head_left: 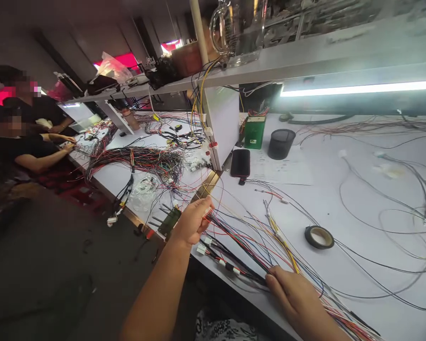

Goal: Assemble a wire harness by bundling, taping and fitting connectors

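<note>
A bundle of thin coloured wires [241,241] lies across the near edge of the white workbench [305,189]. My left hand [191,220] pinches the bundle's left end, near a small white and red connector. Lower down to the right, my right hand [291,289] grips the same bundle where the wires run together. Small white plugs [203,247] hang from the wires just below my left hand. A roll of black tape [318,237] lies flat on the bench, a little beyond my right hand.
A black phone [240,163], a green box [254,131] and a black mesh cup [281,143] stand at the back. A white divider panel [222,123] separates the neighbouring bench, heaped with wire harnesses [142,161]. Two people sit at far left [28,142]. A glass jug [237,31] stands on the shelf above.
</note>
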{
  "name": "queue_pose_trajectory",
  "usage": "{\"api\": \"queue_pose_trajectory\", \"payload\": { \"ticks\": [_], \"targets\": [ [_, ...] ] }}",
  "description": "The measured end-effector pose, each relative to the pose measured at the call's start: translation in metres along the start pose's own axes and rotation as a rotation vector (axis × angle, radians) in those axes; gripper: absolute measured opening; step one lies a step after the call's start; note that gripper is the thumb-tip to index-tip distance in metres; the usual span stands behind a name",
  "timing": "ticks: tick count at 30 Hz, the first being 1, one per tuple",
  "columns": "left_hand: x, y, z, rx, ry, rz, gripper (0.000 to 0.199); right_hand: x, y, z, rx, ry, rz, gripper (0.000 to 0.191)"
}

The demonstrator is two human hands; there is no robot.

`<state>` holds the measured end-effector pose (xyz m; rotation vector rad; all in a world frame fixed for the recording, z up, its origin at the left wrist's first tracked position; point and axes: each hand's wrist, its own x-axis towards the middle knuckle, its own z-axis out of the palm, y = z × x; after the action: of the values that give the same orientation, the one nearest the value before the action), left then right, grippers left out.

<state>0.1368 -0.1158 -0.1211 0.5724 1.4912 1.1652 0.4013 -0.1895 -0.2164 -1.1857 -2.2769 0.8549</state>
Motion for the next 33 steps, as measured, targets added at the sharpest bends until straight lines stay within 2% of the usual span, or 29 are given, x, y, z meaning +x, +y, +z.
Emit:
{"api": "queue_pose_trajectory", "payload": {
  "ticks": [11,16,19,22,24,26,29,33],
  "targets": [
    [0.008,-0.017,-0.002,-0.182,-0.083,-0.127,0.037,-0.001,0.003,0.002,0.015,-0.007,0.028,0.031],
    [0.003,-0.016,-0.004,-0.192,-0.106,-0.027,0.045,-0.003,0.006,0.004,0.026,-0.053,0.039,0.030],
    [-0.003,-0.015,-0.007,-0.248,-0.190,-0.005,0.051,-0.002,0.007,0.005,0.013,-0.062,0.051,0.031],
    [-0.012,-0.019,-0.007,-0.337,-0.316,-0.046,0.057,-0.001,0.006,0.006,0.006,-0.077,0.074,0.033],
    [-0.018,-0.022,-0.005,-0.363,-0.369,-0.081,0.052,0.000,0.004,0.005,0.000,-0.105,0.102,0.035],
    [-0.023,-0.022,-0.002,-0.332,-0.360,-0.067,0.041,0.003,0.000,-0.001,0.005,-0.165,0.132,0.038],
    [-0.031,-0.015,0.000,-0.188,-0.355,0.037,0.033,0.011,-0.012,-0.022,0.059,-0.255,0.151,0.035],
    [-0.042,0.003,0.005,0.045,-0.449,0.160,0.032,0.035,-0.046,-0.058,0.220,-0.226,0.033,0.049]
  ]
}}
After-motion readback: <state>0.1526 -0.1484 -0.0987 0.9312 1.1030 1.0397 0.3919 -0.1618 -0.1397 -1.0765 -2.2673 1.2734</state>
